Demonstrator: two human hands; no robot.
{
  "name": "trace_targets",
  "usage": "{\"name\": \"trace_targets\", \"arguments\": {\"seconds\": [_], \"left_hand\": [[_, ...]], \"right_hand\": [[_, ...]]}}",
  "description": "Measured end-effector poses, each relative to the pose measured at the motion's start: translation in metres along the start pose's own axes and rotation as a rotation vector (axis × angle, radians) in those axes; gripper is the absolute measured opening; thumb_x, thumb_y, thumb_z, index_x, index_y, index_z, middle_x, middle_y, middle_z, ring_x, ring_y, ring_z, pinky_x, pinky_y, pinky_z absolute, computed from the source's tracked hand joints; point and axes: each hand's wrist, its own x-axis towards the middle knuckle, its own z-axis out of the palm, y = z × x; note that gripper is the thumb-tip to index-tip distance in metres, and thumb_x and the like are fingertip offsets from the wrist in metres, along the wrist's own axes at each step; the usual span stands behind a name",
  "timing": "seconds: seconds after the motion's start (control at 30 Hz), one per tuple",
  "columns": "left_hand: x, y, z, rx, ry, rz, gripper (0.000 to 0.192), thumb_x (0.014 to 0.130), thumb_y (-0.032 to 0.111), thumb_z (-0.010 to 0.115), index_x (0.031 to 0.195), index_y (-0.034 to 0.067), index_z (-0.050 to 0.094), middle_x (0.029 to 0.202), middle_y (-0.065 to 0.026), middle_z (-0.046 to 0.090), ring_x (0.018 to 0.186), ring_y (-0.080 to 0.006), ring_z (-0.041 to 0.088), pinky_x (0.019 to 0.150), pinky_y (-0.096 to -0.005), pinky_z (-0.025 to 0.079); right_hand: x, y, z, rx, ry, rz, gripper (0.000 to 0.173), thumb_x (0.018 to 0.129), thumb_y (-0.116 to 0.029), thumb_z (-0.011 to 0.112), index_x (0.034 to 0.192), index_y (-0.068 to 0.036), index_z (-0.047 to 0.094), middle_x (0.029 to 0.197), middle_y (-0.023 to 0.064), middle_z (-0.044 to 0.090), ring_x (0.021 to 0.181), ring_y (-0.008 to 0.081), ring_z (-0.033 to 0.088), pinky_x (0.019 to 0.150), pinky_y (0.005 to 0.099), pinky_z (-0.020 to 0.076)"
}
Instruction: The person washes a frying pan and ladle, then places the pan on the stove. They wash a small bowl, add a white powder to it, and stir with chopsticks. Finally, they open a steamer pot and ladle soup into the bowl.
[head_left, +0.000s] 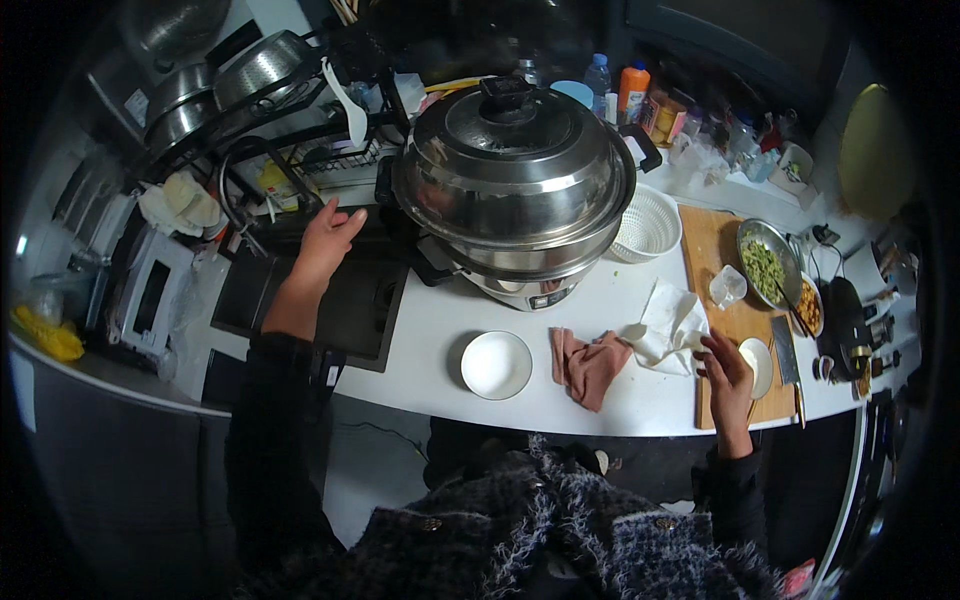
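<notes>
My left hand (326, 240) is raised over the dark sink (352, 315), near the black faucet (294, 169), fingers apart and holding nothing. My right hand (727, 379) hovers at the near part of the wooden cutting board (705, 247), beside a small bowl with white contents (757, 367) and a crumpled white cloth or paper (671, 330); its fingers are apart. Between the hands, a white bowl (496, 365) and a brown cloth (592, 364) lie on the counter. Behind them stands a large steel steamer (517, 180) with its lid on.
A white plastic colander (649, 225) sits right of the steamer. On the board are a steel bowl of chopped green food (765, 262), a clear cup (727, 287) and a cleaver (785, 349). Bottles and jars (634, 94) line the back. A dish rack (334, 157) stands behind the sink.
</notes>
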Motion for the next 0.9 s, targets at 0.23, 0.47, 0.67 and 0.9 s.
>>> {"name": "trace_targets", "arguments": {"seconds": [0.23,0.47,0.67,0.9], "left_hand": [[0.047,0.025,0.031,-0.113,-0.342,-0.079,0.079,0.082,0.036,0.068,0.142,0.008,0.026,0.114,-0.0066,0.056,0.105,-0.0208,0.053,0.088,-0.0396,0.043],[0.060,0.029,0.046,0.023,-0.210,-0.049,0.046,0.079,0.032,0.071,0.118,0.015,0.052,0.102,-0.0021,0.061,0.090,-0.0166,0.059,0.078,-0.0384,0.046],[0.070,0.018,0.037,-0.228,-0.155,-0.281,0.037,0.088,0.040,0.059,0.110,0.010,0.055,0.092,-0.0033,0.062,0.076,-0.0168,0.059,0.068,-0.0331,0.049],[0.080,0.002,0.045,-0.561,-0.088,-0.232,0.033,0.098,0.031,0.042,0.101,0.003,0.060,0.080,-0.0046,0.059,0.062,-0.0119,0.050,0.048,-0.0249,0.039]], "right_hand": [[0.040,-0.040,0.033,0.010,-0.005,-0.027,0.038,0.090,-0.002,0.051,0.127,0.003,0.048,0.115,0.0132,0.060,0.095,0.0170,0.061,0.078,0.0262,0.0492],[0.150,-0.057,0.058,-0.036,-0.037,-0.138,0.038,0.088,-0.006,0.053,0.126,0.000,0.051,0.108,0.0116,0.062,0.089,0.0158,0.062,0.071,0.0256,0.0504],[0.251,-0.089,0.077,-0.202,-0.022,-0.085,0.045,0.095,-0.027,0.050,0.131,0.000,0.045,0.116,0.0156,0.059,0.095,0.0228,0.062,0.078,0.0312,0.0510],[0.282,-0.091,0.098,-0.031,-0.108,0.101,0.032,0.093,-0.014,0.050,0.121,0.002,0.054,0.100,0.0131,0.064,0.085,0.0171,0.064,0.075,0.0273,0.0511]]}}
